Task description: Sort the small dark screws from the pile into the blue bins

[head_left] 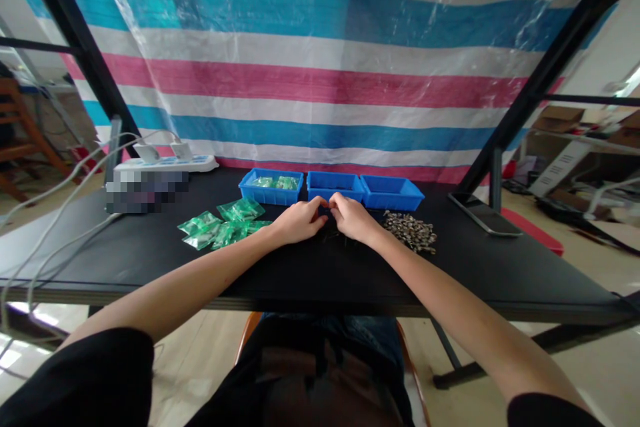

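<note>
My left hand [303,221] and my right hand [353,219] meet above the middle of the black table [320,280], fingertips pinched close together. Whatever is between the fingers is too small and too hidden to name. A few thin, dark slivers [333,236] lie on the tabletop just below them. To the left of my left hand are several green-and-clear plastic packets [235,223], overlapping in a loose heap. Beyond my right wrist is a pile of small brownish metal parts [411,232].
Three blue bins stand in a row behind my hands: the left bin [273,199] holds green packets, beside the middle bin [335,178] and right bin [395,201]. A power strip [200,163] with cables is at left, a phone [485,215] at right. A striped sheet [310,87] hangs behind.
</note>
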